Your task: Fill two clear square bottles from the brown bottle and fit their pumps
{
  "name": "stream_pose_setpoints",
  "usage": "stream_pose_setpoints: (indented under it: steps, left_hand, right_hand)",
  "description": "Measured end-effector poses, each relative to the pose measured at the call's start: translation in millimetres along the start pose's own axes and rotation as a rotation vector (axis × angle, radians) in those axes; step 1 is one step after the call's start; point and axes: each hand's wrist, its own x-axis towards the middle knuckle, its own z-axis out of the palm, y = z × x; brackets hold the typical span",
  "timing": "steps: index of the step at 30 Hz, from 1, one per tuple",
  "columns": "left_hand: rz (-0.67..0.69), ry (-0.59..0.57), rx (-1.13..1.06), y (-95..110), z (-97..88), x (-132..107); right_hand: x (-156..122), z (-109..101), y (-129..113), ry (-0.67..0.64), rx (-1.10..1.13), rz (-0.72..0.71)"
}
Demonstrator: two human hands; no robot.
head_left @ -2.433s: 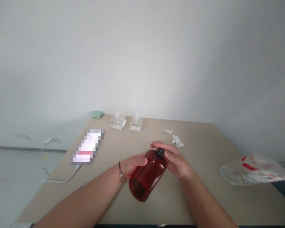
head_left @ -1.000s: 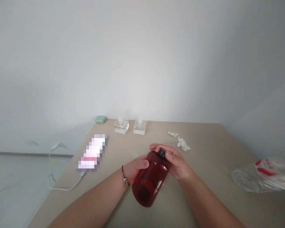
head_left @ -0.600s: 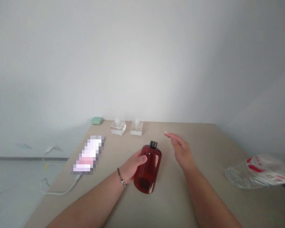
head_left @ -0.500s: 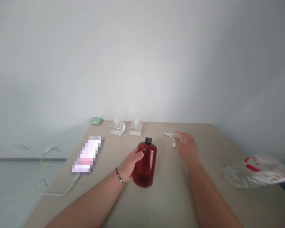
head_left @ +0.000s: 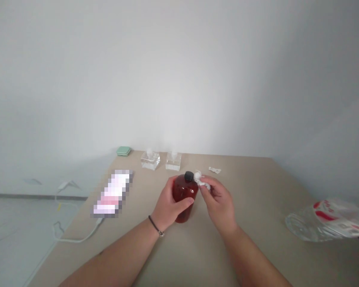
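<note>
My left hand (head_left: 170,203) is wrapped around a dark red, see-through bottle (head_left: 184,190) with a black cap (head_left: 189,175). The bottle stands nearly upright, leaning a little, over the middle of the table. Between the thumb and fingers of my right hand (head_left: 219,201) is a crumpled white tissue (head_left: 202,181). Its bunched end is right beside the cap and the bottle's shoulder; whether it touches them I cannot tell. A dark bracelet (head_left: 156,226) circles my left wrist.
At the table's back stand two clear glass bottles (head_left: 150,160) with white tops and a green case (head_left: 123,151). A white scrap (head_left: 214,170) lies right of them. A blurred phone (head_left: 112,193) with a white cable (head_left: 77,240) is left; a clear plastic bottle (head_left: 314,223) lies right.
My right hand has picked up the crumpled white tissue and brought it left to the bottle's cap. My left hand has turned the bottle slightly and gripped it more fully around.
</note>
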Motion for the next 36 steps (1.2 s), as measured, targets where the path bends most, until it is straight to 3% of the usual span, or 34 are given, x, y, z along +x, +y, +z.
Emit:
stream_pose_setpoints:
  steps: [4,9,14,23,31,33,36]
  left_hand:
    - [0.047,0.044,0.107,-3,0.2,-1]
    - [0.065,0.099,0.136,-10,2.7,-3]
    - [0.103,0.021,0.140,-5,4.7,-5]
    - [0.110,-0.144,0.099,-3,-0.1,-9]
    - [-0.129,-0.401,-0.406,-5,4.0,-7]
    - [-0.138,-0.386,-0.430,-6,4.4,-6]
    - [-0.107,-0.251,-0.371,-10,2.4,-5]
  right_hand:
    - [-9,6,-9,-0.103,-0.106,-0.118]
    - [-13,7,-6,-0.112,-0.178,-0.130]
    - [-15,6,-13,-0.128,-0.198,-0.191]
    - [-12,3,-12,-0.142,-0.103,-0.107]
    - [-12,1,-7,-0.323,0.282,0.019]
    - [-13,0,-5,-0.349,0.324,0.061]
    - [-12,1,-4,-0.266,0.311,0.105]
